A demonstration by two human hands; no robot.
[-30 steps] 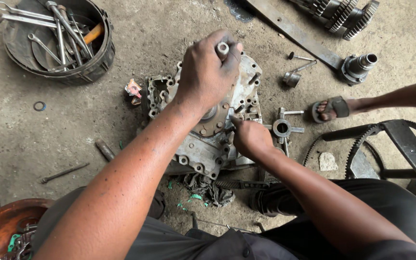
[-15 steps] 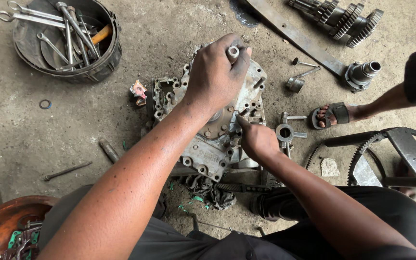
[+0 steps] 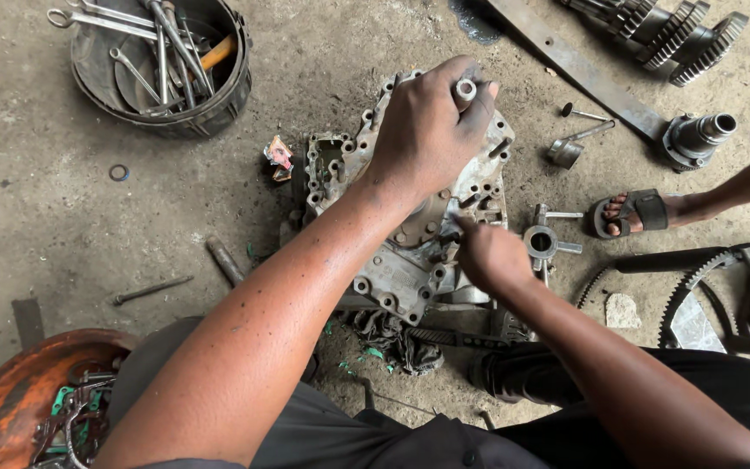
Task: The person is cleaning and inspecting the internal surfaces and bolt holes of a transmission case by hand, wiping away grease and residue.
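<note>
On the floor, left hand [image 3: 423,130] grips a socket tool [image 3: 465,89] atop the aluminium casing [image 3: 410,260], right hand [image 3: 490,254] closed pinching a fitting; casing bolts remain.

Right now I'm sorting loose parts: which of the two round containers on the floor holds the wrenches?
The dark round tub at the upper left, beyond the left hand, holds the wrenches. The orange rusty pan at the lower left holds green-tinged scraps instead.
</note>
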